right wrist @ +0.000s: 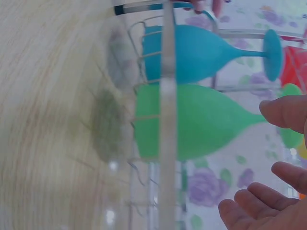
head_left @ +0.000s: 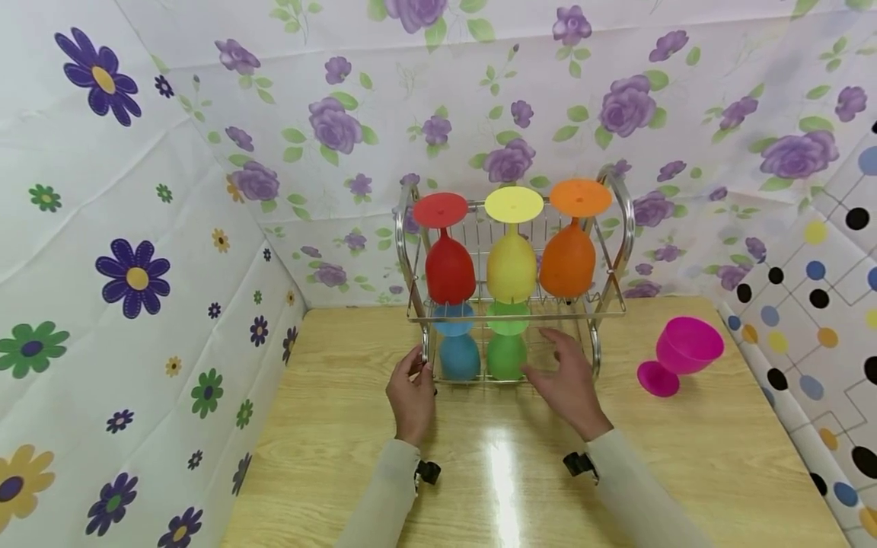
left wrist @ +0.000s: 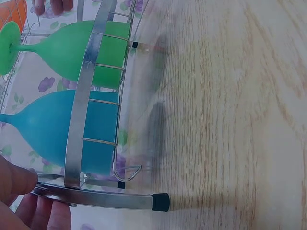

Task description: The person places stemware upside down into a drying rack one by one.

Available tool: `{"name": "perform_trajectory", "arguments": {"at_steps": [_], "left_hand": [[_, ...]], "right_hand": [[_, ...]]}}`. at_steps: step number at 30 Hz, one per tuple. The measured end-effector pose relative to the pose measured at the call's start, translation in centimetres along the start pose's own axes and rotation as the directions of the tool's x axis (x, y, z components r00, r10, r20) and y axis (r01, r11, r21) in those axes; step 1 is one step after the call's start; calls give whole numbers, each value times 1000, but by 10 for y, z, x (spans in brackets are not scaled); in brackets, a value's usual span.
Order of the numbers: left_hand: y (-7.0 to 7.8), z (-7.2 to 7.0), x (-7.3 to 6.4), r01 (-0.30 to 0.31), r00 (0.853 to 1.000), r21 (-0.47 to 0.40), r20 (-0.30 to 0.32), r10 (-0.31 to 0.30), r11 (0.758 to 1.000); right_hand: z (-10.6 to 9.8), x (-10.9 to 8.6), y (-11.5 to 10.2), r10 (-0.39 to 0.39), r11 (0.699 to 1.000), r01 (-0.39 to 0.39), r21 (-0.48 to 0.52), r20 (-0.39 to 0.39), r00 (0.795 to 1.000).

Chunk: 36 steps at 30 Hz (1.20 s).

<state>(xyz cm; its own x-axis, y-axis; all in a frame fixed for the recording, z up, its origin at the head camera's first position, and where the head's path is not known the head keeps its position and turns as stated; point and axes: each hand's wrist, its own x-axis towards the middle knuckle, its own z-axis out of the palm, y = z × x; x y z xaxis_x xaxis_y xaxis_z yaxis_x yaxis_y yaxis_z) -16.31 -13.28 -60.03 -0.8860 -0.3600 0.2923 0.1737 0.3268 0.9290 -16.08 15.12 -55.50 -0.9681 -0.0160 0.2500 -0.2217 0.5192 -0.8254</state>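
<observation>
My left hand (head_left: 412, 397) grips the lower left side frame of a two-tier metal dish rack (left wrist: 108, 199), thumb on one side and fingers on the other. My right hand (head_left: 570, 384) is beside the green goblet (head_left: 507, 358) on the lower tier, its fingers spread and holding nothing. Upside down next to the green one stands a blue goblet (head_left: 459, 358), nearer my left hand. On the upper tier a red goblet (head_left: 450, 270), a yellow goblet (head_left: 511, 270) and an orange goblet (head_left: 568, 262) also stand upside down, bases up.
A magenta goblet (head_left: 688, 346) lies tilted on its side on the wooden table (head_left: 329, 457), right of the rack. Behind the rack rises a wall covering (head_left: 411, 91) with purple flowers, and patterned sheets close off both sides.
</observation>
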Motion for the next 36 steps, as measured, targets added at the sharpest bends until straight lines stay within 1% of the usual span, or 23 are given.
{"name": "perform_trajectory", "arguments": {"at_steps": [3,7,10,13,17,20,21,24,28,30,32,36], "left_hand": [[1,1,2,-5,1000,-12,3,5,1000],[2,2,4,0,1000,-17,9,0,1000],[4,2,4,-1,1000,-16,10,1,1000],[5,2,2,1,1000,-13,9,-1,1000],[6,2,1,8,1000,-9,15,-8,1000],[7,2,2,13,1000,-11,20,-13,1000],[6,2,2,13,1000,-14,21,-13,1000],[5,1,1,11,1000,-18,18,-11,1000],[1,-1,0,15,1000,-19,13,-15,1000],[0,-1,-1,20,1000,-18,12,-20,1000],[0,-1,-1,23,1000,-17,13,-22,1000],[1,-2,-2,14,1000,-14,11,-14,1000]], "right_hand": [[-15,-6,-2,-54,998,52,-27,-51,997],[-36,-15,-2,-116,991,106,-87,-116,986],[-54,-24,1,-134,987,117,-108,-163,978],[-73,-34,5,-135,985,107,-136,-217,967],[-98,-46,16,-137,982,88,-169,-306,942],[-114,-52,25,-145,980,81,-181,-372,917],[-119,-54,28,-141,981,75,-179,-389,910],[-130,-58,35,-101,983,22,-185,-429,897],[-139,-62,44,-47,984,-42,-174,-479,877],[-143,-63,49,-32,985,-59,-161,-510,859],[-146,-62,55,3,988,-88,-131,-541,841],[-149,-57,69,106,985,-166,-48,-593,798]]}}
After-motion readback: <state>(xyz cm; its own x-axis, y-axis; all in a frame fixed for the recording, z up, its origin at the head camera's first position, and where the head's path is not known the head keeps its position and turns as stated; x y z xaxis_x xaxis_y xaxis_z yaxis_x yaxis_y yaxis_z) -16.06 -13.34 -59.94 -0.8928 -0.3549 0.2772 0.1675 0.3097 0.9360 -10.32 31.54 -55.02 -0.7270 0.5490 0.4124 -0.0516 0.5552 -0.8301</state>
